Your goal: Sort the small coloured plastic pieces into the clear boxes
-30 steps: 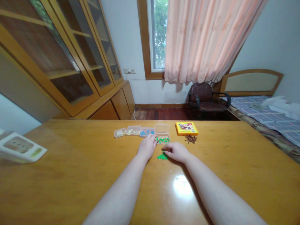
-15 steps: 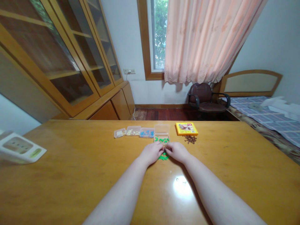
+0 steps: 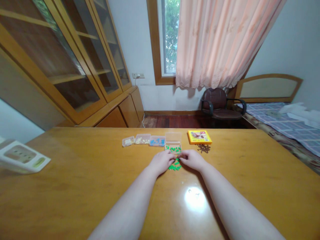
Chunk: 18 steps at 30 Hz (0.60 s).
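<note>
My left hand (image 3: 163, 161) and my right hand (image 3: 191, 159) meet over the table just in front of a clear plastic box (image 3: 165, 149). Both have their fingers bent into a pinch, fingertips nearly together; anything between them is too small to make out. Small green pieces (image 3: 174, 167) lie in a loose heap on the table below the fingers. More green pieces (image 3: 172, 148) are inside the box, whose clear lid (image 3: 173, 136) stands raised at the back. My hands partly cover the box's front side.
Left of the green box are clear boxes with blue pieces (image 3: 157, 141), cream pieces (image 3: 142, 139) and whitish contents (image 3: 128, 141). To the right, brown pieces (image 3: 204, 148) lie by a yellow box (image 3: 199, 137). A white plastic container (image 3: 23, 156) stands at the far left.
My right hand has shifted slightly to the right and its fingers have moved a little. My left hand stays nearly in place. More of the green pieces below the fingers shows.
</note>
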{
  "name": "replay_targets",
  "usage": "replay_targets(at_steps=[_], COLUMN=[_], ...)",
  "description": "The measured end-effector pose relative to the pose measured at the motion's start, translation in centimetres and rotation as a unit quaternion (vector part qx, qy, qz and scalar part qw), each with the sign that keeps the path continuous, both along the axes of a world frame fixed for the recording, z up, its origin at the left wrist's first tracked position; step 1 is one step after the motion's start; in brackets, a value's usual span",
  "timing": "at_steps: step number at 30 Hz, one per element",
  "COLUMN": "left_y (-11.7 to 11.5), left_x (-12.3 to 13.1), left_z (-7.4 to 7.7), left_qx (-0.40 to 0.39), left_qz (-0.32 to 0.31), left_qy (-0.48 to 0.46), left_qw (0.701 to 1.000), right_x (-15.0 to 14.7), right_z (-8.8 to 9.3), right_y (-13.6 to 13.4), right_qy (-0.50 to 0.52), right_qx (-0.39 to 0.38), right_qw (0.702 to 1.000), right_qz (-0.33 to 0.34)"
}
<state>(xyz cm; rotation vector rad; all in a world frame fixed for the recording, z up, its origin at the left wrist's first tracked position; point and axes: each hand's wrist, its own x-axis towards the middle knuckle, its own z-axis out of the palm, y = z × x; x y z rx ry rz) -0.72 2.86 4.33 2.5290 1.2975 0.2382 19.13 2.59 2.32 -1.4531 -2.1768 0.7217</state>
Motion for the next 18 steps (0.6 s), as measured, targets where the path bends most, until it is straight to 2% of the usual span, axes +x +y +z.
replay_targets(at_steps=[7,14,18], left_y=[-0.23,0.13,0.30], left_x=[0.12,-0.43,-0.44], left_z=[0.05,0.26,-0.11], left_qx=[0.012,0.013,0.019], left_qz=[-0.029,-0.014,0.027], left_qy=[-0.011,-0.004,0.005], left_qw=[0.999,1.000,0.999], right_x=[0.48,0.49,0.30], right_z=[0.41,0.18,0.34], right_y=[-0.01,0.19,0.17], right_qy=[0.009,-0.038,-0.061], right_qx=[-0.010,-0.007,0.018], right_qw=[1.000,0.999,0.998], right_qz=[-0.003,0.018,0.019])
